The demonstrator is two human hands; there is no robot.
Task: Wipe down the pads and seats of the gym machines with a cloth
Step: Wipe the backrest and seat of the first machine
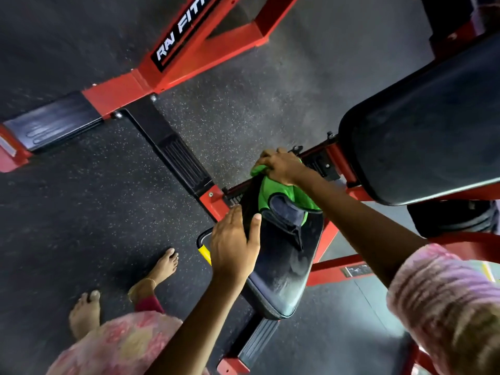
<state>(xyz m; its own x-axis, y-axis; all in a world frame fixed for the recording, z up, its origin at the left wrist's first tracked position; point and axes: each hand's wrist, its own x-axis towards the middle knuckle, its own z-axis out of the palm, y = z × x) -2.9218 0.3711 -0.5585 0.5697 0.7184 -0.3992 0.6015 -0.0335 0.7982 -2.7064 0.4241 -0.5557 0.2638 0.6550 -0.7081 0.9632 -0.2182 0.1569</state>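
1. Head view: the green cloth point(273, 189) with a dark blue patch lies bunched on the far end of the black seat pad point(284, 263), just right of the frame's centre.
2. The right hand point(281, 167) grips the cloth's far end, fingers curled round the bunched fabric at the seat's upper edge, next to the red frame point(343, 163).
3. The left hand point(235, 244) lies flat on the seat's left edge, fingers straight and spread, thumb resting on the pad, holding nothing.
4. The seat's near half looks dusty or streaked with pale marks.
5. A large black back pad point(427, 131) fills the upper right of the frame, tilted, apart from the seat.
6. A yellow-and-black handle point(204, 247) shows just left of the left hand, below the seat edge.
7. Red beams with a white-lettered label point(184, 28) cross the upper left, with black ribbed foot plates point(181, 161) along them.
8. Two bare feet point(165, 263) stand on the speckled black floor point(81, 212) at the lower left, and pink patterned sleeves point(443, 301) show at the lower right.
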